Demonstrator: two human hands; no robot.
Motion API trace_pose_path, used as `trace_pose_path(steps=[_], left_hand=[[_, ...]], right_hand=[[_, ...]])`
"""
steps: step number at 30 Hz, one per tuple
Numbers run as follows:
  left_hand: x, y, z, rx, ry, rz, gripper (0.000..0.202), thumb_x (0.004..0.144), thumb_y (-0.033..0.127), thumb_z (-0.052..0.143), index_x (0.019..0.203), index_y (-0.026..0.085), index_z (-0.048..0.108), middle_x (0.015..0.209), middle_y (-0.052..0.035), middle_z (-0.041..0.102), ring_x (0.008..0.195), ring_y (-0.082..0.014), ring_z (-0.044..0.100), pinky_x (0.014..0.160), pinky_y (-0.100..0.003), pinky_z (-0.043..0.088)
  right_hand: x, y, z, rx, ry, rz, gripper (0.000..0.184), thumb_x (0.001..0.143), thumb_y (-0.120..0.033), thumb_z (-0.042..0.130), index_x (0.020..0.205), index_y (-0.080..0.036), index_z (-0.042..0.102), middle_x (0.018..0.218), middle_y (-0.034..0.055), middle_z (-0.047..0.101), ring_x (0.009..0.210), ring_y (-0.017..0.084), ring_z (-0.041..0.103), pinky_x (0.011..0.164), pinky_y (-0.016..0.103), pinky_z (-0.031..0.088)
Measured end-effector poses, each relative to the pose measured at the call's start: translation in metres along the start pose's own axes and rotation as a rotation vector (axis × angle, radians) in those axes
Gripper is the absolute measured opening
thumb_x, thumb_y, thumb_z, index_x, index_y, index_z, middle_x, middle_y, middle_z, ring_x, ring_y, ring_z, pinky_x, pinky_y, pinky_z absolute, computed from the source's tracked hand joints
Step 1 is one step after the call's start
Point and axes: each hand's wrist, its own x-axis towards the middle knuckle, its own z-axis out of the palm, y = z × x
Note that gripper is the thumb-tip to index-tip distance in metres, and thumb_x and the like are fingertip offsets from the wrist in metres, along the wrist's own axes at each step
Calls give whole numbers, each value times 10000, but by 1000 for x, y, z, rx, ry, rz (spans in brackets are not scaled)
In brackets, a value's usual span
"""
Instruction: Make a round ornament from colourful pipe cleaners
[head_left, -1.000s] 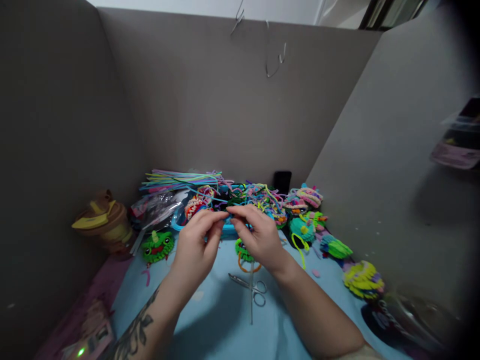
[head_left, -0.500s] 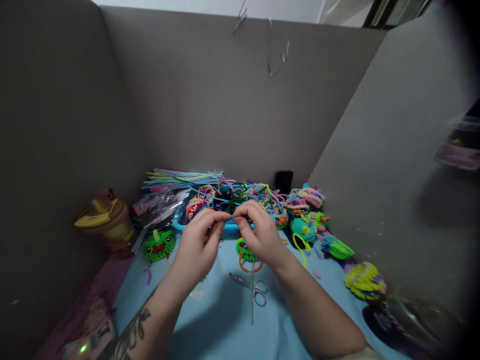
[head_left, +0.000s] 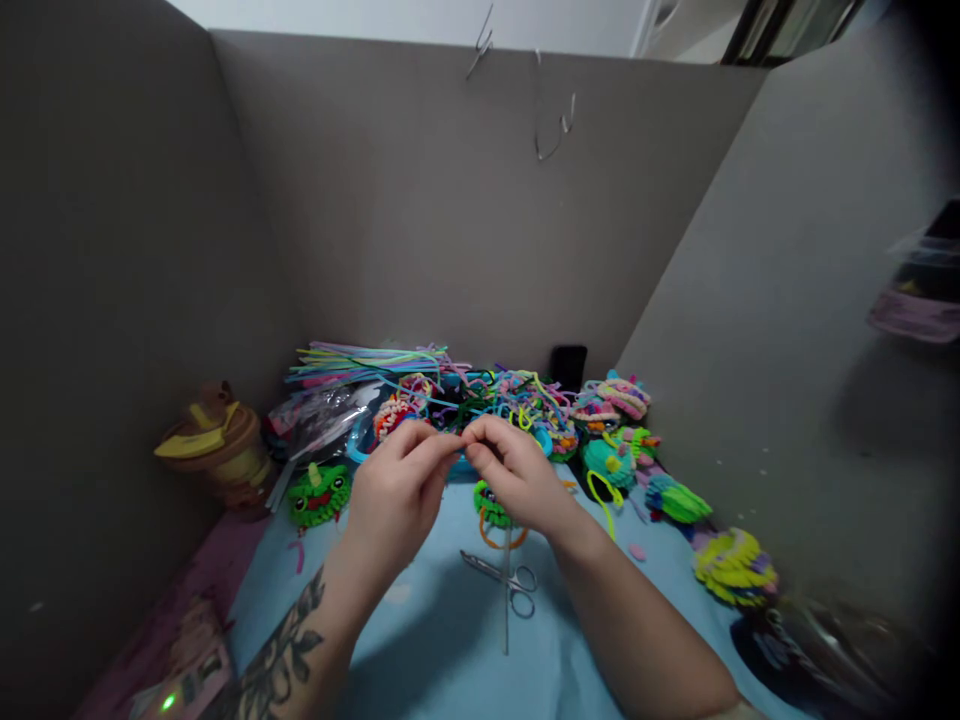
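Observation:
My left hand (head_left: 401,495) and my right hand (head_left: 517,475) meet fingertip to fingertip over the middle of the table, both closed in a pinch. Whatever lies between the fingertips is too small to make out. Behind them stands a blue basket (head_left: 358,452) filled with fuzzy pipe cleaners and colourful pieces. Below my right hand sits a green fuzzy piece (head_left: 489,508), partly hidden, with an orange pipe cleaner loop (head_left: 501,545). Nearer to me, silver scissors (head_left: 499,575) lie on the blue cloth (head_left: 442,650), crossed by a thin pale stick (head_left: 506,620).
A green fuzzy frog-like face (head_left: 319,495) rests at left, near a brown and yellow pot (head_left: 217,445). Several fuzzy pieces line the right side, including a yellow one (head_left: 735,567). Straight pipe cleaners (head_left: 360,362) lie at the back. Grey partitions (head_left: 420,200) enclose the table.
Both hands have come closer together, with the fingertips now touching or nearly so. The whole scene sits slightly lower in view as the camera tilted a little.

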Motion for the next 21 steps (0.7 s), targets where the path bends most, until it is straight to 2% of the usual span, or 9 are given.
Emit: trace_pose_path(steps=[3, 6, 9, 14, 18, 21], left_hand=[[0, -2, 1, -18, 64, 6, 163, 860, 165, 513, 929, 195, 658, 816, -33, 583, 743, -124, 555, 662, -224, 445], [1, 0, 1, -92, 83, -115, 130, 859, 176, 518, 863, 174, 649, 814, -38, 592, 738, -125, 556, 652, -223, 440], [3, 2, 0, -184, 38, -239, 145, 860, 211, 521, 781, 165, 633, 773, -31, 597, 715, -127, 549, 633, -227, 427], [7, -2, -1, -340, -102, -403, 206, 864, 280, 509, 743, 162, 629, 729, -14, 610, 698, -129, 550, 640, -232, 420], [8, -4, 0, -421, -172, -480, 221, 864, 308, 493, 767, 162, 628, 717, -9, 608, 664, -125, 543, 591, -222, 415], [7, -1, 1, -371, -144, -427, 130, 827, 267, 542, 826, 169, 627, 769, -16, 626, 701, -134, 555, 619, -234, 434]], right_hand=[[0, 1, 1, 83, -20, 52, 77, 871, -209, 480, 848, -192, 552, 727, -12, 528, 640, 112, 481, 565, 223, 391], [-2, 0, 4, 20, 83, -39, 40, 828, -190, 563, 866, -199, 571, 778, 1, 558, 704, 125, 522, 620, 238, 427], [-3, 0, 6, -110, 183, -207, 62, 830, -156, 566, 859, -208, 584, 788, 14, 576, 752, 142, 538, 672, 264, 445], [-3, 5, 8, -194, 215, -374, 130, 862, -109, 494, 886, -205, 578, 801, 36, 593, 792, 155, 550, 720, 292, 460], [-4, 7, 9, -215, 226, -364, 128, 856, -100, 472, 845, -192, 562, 771, 38, 573, 771, 157, 537, 701, 292, 451], [-4, 7, 10, -216, 239, -299, 137, 852, -111, 454, 781, -193, 537, 726, 26, 540, 725, 154, 518, 663, 287, 432]])
